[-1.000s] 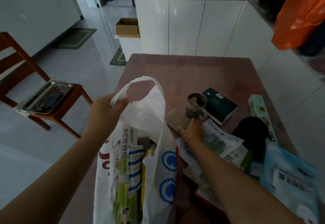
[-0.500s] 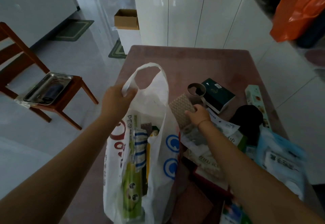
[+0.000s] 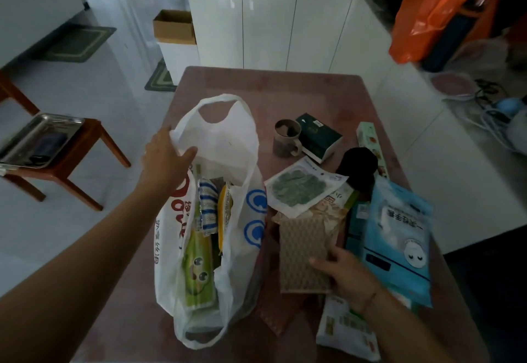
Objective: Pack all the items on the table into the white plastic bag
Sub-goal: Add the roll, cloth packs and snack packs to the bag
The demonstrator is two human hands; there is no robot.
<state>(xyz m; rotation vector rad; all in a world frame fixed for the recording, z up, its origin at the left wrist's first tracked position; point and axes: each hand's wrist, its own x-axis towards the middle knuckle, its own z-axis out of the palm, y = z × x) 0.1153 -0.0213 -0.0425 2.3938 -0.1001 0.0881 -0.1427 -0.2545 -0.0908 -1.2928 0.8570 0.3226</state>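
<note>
The white plastic bag [image 3: 228, 146] stands open on the left of the reddish table [image 3: 285, 89], with a green package, a blue-striped item and a yellow pack inside. My left hand [image 3: 165, 160] grips the bag's left rim and holds it open. My right hand [image 3: 345, 274] holds a beige textured pad [image 3: 302, 251] just right of the bag, above other packets. Still on the table lie a mug [image 3: 286, 137], a dark green box [image 3: 319, 136], a green-patterned sachet [image 3: 299, 190], a black round item [image 3: 359, 166], a light blue mask pack [image 3: 399, 237] and a long pale box [image 3: 369, 140].
A wooden stool with a metal tray [image 3: 40, 140] stands to the left on the tiled floor. White cabinets [image 3: 271, 23] are behind the table, with a cardboard box [image 3: 174, 26] beside them. An orange bag [image 3: 439, 12] hangs at the far right. More packets [image 3: 345, 331] lie near the table's front edge.
My right hand lifted the beige pad from beside the mug and drew it toward me, to the right of the bag. My left hand shifted its grip on the bag's rim.
</note>
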